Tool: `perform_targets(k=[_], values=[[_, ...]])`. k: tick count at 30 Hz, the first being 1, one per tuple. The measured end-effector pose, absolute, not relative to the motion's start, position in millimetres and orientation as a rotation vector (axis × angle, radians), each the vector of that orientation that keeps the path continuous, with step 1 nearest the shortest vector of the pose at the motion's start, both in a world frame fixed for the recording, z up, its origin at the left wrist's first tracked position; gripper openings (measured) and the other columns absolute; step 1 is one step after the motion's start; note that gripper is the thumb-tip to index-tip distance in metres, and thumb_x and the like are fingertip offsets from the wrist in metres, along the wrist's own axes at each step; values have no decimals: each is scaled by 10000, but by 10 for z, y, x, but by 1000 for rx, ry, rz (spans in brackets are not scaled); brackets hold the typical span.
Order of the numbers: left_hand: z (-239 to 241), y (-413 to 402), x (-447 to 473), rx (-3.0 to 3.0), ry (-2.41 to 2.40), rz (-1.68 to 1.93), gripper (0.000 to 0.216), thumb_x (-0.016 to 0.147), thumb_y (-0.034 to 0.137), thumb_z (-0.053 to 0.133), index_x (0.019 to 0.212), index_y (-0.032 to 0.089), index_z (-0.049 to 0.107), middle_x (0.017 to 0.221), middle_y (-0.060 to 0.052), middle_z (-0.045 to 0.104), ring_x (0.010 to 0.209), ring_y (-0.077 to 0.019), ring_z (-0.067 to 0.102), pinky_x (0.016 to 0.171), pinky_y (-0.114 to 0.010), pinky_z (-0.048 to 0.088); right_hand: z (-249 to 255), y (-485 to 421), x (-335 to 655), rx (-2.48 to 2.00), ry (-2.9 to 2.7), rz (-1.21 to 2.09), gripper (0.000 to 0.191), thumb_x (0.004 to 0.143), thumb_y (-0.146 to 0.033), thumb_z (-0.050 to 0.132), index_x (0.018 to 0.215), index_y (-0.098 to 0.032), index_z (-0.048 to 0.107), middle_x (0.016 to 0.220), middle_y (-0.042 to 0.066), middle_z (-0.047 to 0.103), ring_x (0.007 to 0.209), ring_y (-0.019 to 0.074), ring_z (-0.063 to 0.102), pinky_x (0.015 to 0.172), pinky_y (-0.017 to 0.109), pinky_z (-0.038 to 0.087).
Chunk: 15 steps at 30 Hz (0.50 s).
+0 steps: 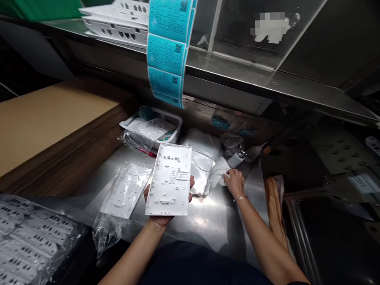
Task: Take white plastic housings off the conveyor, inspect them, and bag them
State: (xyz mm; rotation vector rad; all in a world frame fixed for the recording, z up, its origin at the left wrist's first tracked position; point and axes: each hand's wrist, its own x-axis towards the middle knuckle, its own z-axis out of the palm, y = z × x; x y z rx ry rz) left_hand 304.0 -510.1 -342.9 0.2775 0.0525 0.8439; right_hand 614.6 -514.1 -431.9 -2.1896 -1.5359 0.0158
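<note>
In my left hand (161, 221) is a white plastic housing panel (169, 184), held from beneath with its inner face, dotted with small posts and clips, turned up. The fingers wrap its two long edges. To the right, my right hand (235, 183) has its fingers closed on the edge of a crumpled white cloth (219, 173) lying on the metal bench (208, 225). Just beyond this hand is a small pale bottle with a metal top (237, 158). A flat stack of clear plastic bags (200, 152) lies beside the cloth.
Left of the held panel, another white panel (126, 190) lies in clear plastic. Behind is a white basket (176, 120) with assorted items. Blue labels (165, 52) hang from the overhead shelf (237, 70). Cardboard (52, 118) and bagged white parts (28, 248) flank the left.
</note>
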Motion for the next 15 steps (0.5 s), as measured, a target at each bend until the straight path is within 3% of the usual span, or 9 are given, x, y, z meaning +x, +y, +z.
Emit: perform_targets(k=[3, 6, 8, 10, 15], values=[[-3434, -5138, 2871, 345, 186, 911, 1019, 670, 843, 280, 1464, 221, 132, 1460, -172, 333, 1347, -380, 260, 927, -497, 400, -4192, -5092, 5639, -1992, -1787, -29, 325, 927, -388, 415, 1005, -146, 619, 1002, 121, 581, 933, 234, 482, 812, 340, 357], [-3473, -5175, 2713, 369, 273, 949, 1046, 619, 851, 322, 1447, 222, 214, 1447, -155, 361, 1333, -402, 274, 918, -539, 395, -4064, -5096, 4993, -1777, -2225, 46, 318, 892, -410, 502, 1058, -153, 587, 959, 102, 584, 902, 232, 497, 750, 316, 376], [-3493, -5200, 2639, 352, 305, 963, 1038, 594, 837, 373, 1427, 226, 272, 1439, -148, 373, 1324, -415, 284, 928, -567, 384, -4016, -5121, 4641, -1842, -2375, 64, 250, 871, -332, 548, 1044, -154, 580, 969, 111, 573, 891, 248, 506, 663, 309, 368], [-3497, -5227, 2591, 326, 310, 962, 1038, 570, 823, 422, 1404, 213, 321, 1424, -153, 392, 1311, -425, 302, 941, -577, 376, -3987, -5135, 4441, -1964, -2435, 92, 154, 886, -187, 485, 999, -150, 583, 962, 117, 566, 870, 245, 525, 597, 295, 343], [-3497, -5285, 2521, 304, 236, 945, 993, 565, 800, 457, 1355, 201, 391, 1408, -161, 409, 1306, -429, 312, 952, -535, 387, -3880, -5061, 4461, -1958, -2556, 284, 252, 870, -53, 370, 912, -127, 607, 920, 125, 583, 826, 227, 567, 580, 289, 314]])
